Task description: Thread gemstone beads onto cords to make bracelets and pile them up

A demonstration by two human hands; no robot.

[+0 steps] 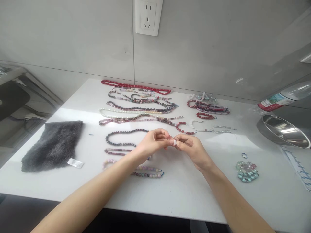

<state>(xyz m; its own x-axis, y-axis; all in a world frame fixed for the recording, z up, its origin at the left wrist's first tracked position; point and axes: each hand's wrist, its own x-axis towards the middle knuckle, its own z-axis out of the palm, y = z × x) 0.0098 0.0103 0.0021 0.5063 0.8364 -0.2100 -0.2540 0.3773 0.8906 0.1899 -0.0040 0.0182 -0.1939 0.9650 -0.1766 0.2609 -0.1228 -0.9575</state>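
Note:
Over the middle of the white table, my left hand (pixel 154 141) and my right hand (pixel 194 149) meet at the fingertips. Both are closed in a pinch on a small whitish piece (pixel 174 142), too small to name exactly. Just behind the fingers lies a short curved strand of red beads (pixel 182 128). A dark beaded strand (pixel 116 143) loops out to the left of my left hand. My left forearm partly covers a strand of pastel round beads (pixel 148 168) and a strand of purplish tube beads (pixel 116 150).
Several long bead strands, one red (pixel 136 86) and one pearl-white (pixel 121 112), lie towards the wall. Dark furry cloth (pixel 54 145) lies left. At right are bagged turquoise beads (pixel 248 176), a metal bowl (pixel 283 131) and a plastic bottle (pixel 279 101). A socket (pixel 147 17) is on the wall.

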